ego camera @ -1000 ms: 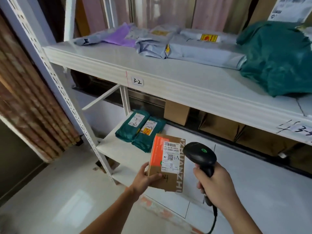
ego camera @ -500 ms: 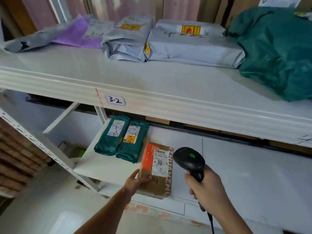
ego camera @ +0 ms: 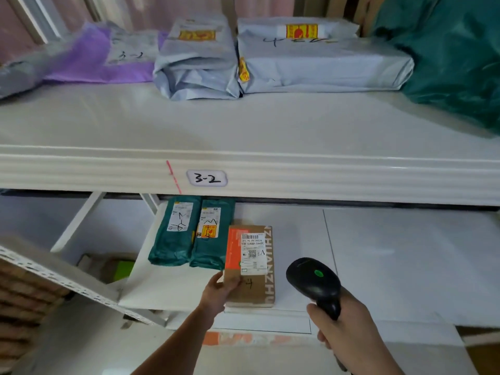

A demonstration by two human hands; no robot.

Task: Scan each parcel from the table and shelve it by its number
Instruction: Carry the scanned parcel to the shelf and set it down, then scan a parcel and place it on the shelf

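Parcel on lower shelf.
Our left hand [ego camera: 219, 292] grips the cardboard box [ego camera: 250, 266] beside green mailers [ego camera: 192, 234]; our right hand [ego camera: 349, 331] clasps the scanner [ego camera: 315, 282].

On the lower shelf [ego camera: 392, 266] I see open white surface to the right of the cardboard parcel [ego camera: 250, 266]. Two green mailers [ego camera: 189, 234] crowd its left side, touching it. Overhead, the upper shelf edge [ego camera: 243, 174] labelled 3-2 caps the opening I'd reach through.

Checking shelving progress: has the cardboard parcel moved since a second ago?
Yes. The cardboard parcel went from held upright in front of the lower shelf to lying on it beside the green parcels.
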